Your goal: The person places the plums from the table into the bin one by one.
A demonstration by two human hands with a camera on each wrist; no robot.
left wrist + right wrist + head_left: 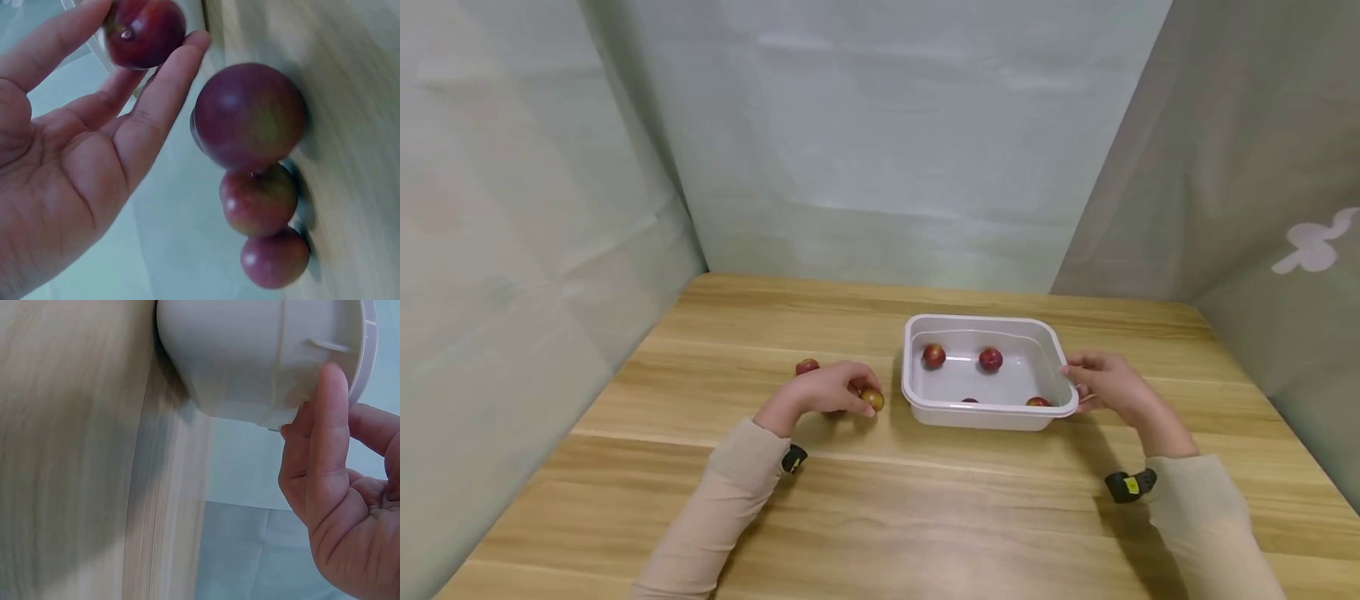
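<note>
Two hands worked at the wooden table (715, 533). The left hand (826, 390) pinched a red plum (872, 400) between thumb and fingertips, its fingers (164, 94) curled round the fruit, just left of the white plastic tub (916, 392). The left wrist view showed that held plum up at the fingertips, with three more loose plums (250, 115) lying on the wood in a close row beside the palm, the nearest one large in view and the other two touching it in line. From the head view only one of those loose plums showed clearly, behind the left hand.

The right hand (1108, 385) held the tub's right end, its fingers (328, 419) curled against the outer wall under the rim and the thumb at the rim above. The tub stood flat on the table between the two hands. Four plums (990, 359) lay inside it: two toward the far wall, apart from each other, and two against the near wall, half hidden by the rim.
</note>
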